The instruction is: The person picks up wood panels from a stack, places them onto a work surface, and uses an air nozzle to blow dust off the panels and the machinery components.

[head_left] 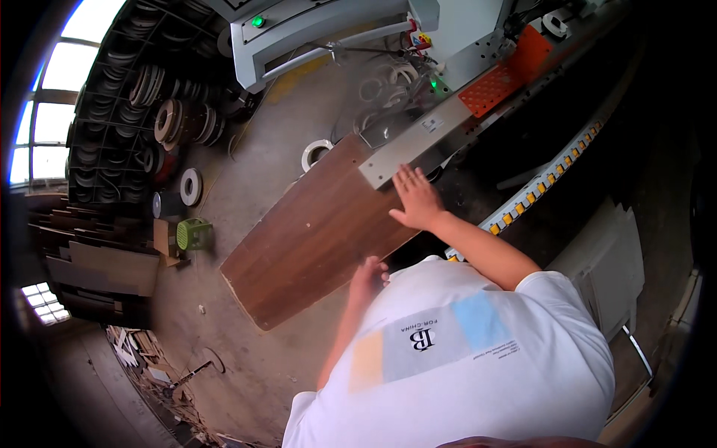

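Our right hand lies open, palm down and fingers spread, over the right end of a brown board, its fingertips by the end of a pale metal bar; it grips nothing that we can see. Our left hand is at the board's near edge, fingers loosely bent; it is blurred, and we cannot tell whether it grips or touches the edge. The board slants across in front of us, its right end at the bar and its left end out over the concrete floor. Farther along the bar we see an orange perforated guard, and to our right a track with yellow rollers. Beyond the board stands a grey machine with a lit green button; to our left are a green stool, a white roll and a dark rack of coiled strips.
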A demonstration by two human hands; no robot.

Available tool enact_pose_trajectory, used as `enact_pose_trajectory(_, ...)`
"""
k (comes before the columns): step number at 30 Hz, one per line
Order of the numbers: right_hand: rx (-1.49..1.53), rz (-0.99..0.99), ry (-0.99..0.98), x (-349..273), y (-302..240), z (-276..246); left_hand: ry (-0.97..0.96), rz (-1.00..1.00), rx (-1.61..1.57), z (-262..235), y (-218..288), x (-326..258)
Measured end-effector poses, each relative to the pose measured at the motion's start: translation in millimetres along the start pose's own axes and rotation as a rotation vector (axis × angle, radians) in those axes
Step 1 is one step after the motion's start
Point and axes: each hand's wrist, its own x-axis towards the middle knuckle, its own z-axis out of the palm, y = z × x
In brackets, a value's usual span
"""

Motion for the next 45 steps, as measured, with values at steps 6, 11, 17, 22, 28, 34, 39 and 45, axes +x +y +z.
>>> enact_pose_trajectory(6, -0.110, 0.048, -0.032, 1.5, -2.9, 1.3, 0.123, 0.152, 0.281, 28.0, 56.4, 17.9)
enact_pose_trajectory(11, -0.061, 0.170, -0.055, 8.1, 26.6, -21.8, -0.141, 0.579, 0.650, 44.3, 107.1, 105.3)
enact_pose_trajectory(17, 0.128, 0.248, 0.081, -34.5, 63.3, -77.8, -0.087, 1.354, 1.396, 153.4, 154.2, 196.3)
enact_pose_trajectory(22, 0.372, 0.402, 0.302, -168.7, 25.3, -86.4, -0.056, 1.511, 1.524, 209.1, 158.1, 251.5)
enact_pose_trajectory(28, 0.613, 1.147, 0.524, -411.0, -4.9, 17.7, -0.048, 1.338, 1.689, 215.2, 132.4, 263.0)
enact_pose_trajectory(34, 1.111, 1.458, 0.576, -566.7, -49.7, 193.5, -0.362, 1.606, 1.441, 235.6, 26.6, 169.2)
enact_pose_trajectory(39, 1.357, 1.303, 0.909, -613.7, -49.5, 152.4, -0.769, 1.076, 1.412, 262.1, -143.2, 81.1)
enact_pose_trajectory(45, 1.342, 1.078, 1.222, -675.1, -39.1, 43.5, -1.389, 1.029, 1.803, 305.9, -317.2, 35.3)
